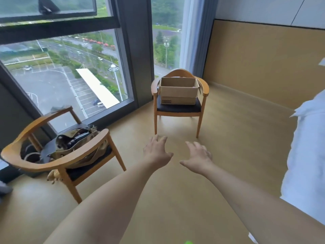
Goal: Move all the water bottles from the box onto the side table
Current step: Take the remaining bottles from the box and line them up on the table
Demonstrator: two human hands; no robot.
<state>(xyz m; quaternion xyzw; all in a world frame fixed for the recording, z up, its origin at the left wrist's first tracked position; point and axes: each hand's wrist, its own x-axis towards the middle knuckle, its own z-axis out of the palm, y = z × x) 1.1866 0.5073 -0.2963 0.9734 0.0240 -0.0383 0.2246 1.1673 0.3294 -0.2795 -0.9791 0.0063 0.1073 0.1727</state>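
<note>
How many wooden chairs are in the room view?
2. One chair stands ahead by the window corner, holding the open cardboard box. The other chair is nearer, at the left, with a bag on its seat. More may be out of view.

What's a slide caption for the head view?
Both empty hands, left and right, reach toward an open cardboard box on a wooden chair.

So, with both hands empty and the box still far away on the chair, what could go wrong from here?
1. The cardboard box sits on the far chair, so lifting bottles out might tip or slide it.
2. Its inside is hidden, and no side table is in view.
3. The nearer chair with a bag could catch the left hand.
</note>
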